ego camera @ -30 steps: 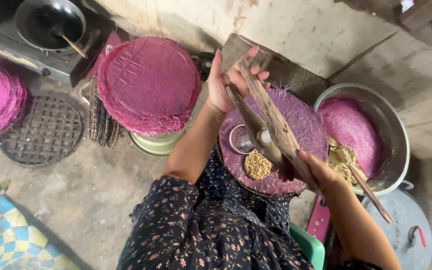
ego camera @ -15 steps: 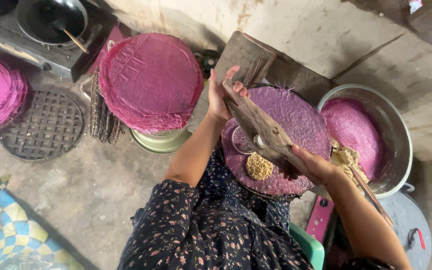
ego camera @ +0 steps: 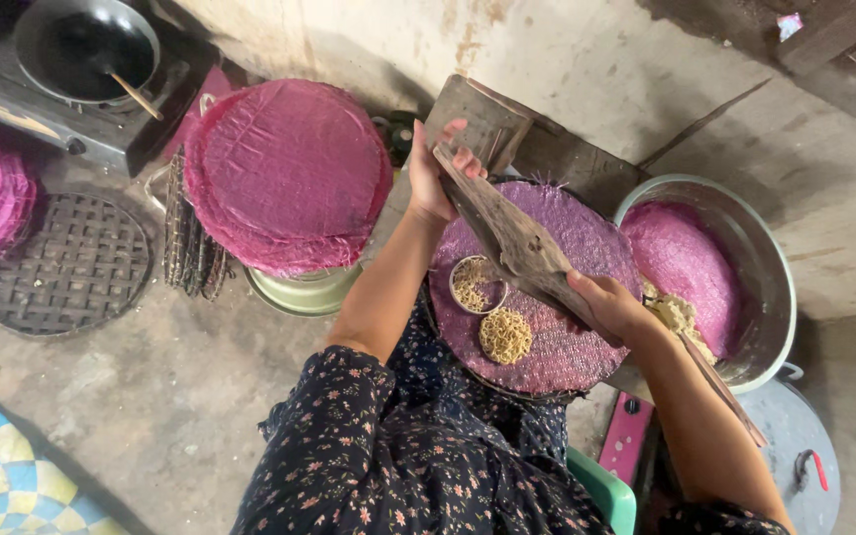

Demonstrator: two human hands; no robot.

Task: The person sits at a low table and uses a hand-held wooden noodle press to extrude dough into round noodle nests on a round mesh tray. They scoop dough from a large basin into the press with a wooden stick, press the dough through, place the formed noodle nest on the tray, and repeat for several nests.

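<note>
Nearest, right hand (ego camera: 614, 305) clamped on press (ego camera: 522, 246) lower end, above purple mat (ego camera: 587, 337) bearing noodle nest (ego camera: 504, 335) and cup (ego camera: 475, 284). Farther, left hand (ego camera: 435, 170) wrapped round upper end. Beyond, pink stack (ego camera: 289, 173).

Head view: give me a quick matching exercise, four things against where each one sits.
Things:
1. wooden press
2. black pan
3. small noodle nest
4. metal basin

Places:
A. on the stove, top left
B. held in both hands
C. far right, by the wall
D. on the purple mat

Pairs: 1-B, 2-A, 3-D, 4-C
</note>
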